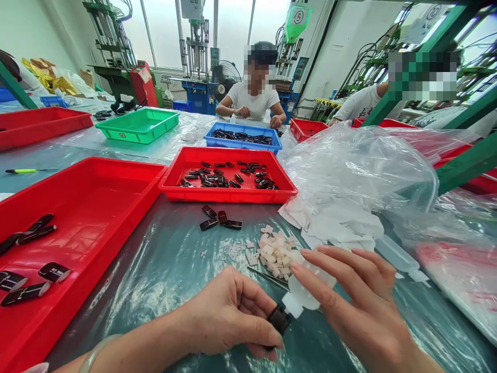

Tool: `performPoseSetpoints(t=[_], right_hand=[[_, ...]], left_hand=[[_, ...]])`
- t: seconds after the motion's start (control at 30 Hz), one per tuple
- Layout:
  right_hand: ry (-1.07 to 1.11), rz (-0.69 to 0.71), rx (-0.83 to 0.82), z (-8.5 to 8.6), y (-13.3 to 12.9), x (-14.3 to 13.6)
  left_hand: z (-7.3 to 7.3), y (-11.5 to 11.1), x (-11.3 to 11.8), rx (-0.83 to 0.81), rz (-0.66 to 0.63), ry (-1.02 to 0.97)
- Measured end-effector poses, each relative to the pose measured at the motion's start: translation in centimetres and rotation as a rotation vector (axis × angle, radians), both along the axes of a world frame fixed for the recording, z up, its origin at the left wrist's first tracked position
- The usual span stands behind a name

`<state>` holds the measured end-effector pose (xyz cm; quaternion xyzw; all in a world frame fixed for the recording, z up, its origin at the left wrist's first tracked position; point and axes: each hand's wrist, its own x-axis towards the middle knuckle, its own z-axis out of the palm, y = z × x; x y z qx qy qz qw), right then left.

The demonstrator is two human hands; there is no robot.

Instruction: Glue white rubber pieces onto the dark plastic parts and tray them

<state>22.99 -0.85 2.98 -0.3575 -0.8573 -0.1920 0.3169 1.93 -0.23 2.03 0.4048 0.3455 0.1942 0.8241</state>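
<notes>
My left hand (236, 316) is closed around a small black plastic piece (279, 319), its far end showing past the thumb and fingers. Right by that end is the white tip of a translucent whitish rounded item, which looks like a small bottle (306, 296). My right hand (357, 300) is over it with fingers stretched out and apart; its thumb is hidden, and I cannot tell whether the fingers touch it. Just beyond lies a heap of small cream-white chips (275, 253), with a thin metal tool (267, 274) beside it. Several dark glossy pieces (221, 220) lie loose farther off.
A red tray (229, 195) of dark pieces sits ahead, and a larger red tray (97, 207) on the left. Behind are a blue tray (243, 147) and a green tray (137, 135). Plastic bags (361, 166) pile up right. A co-worker (254, 93) sits opposite.
</notes>
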Motion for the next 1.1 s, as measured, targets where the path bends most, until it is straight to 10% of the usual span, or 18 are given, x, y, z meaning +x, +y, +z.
performPoseSetpoints(t=[1.1], right_hand=[[0.039,-0.001,-0.006,0.17,0.12,-0.53]], left_hand=[[-0.05,-0.01,0.12,-0.037,0.023,-0.005]])
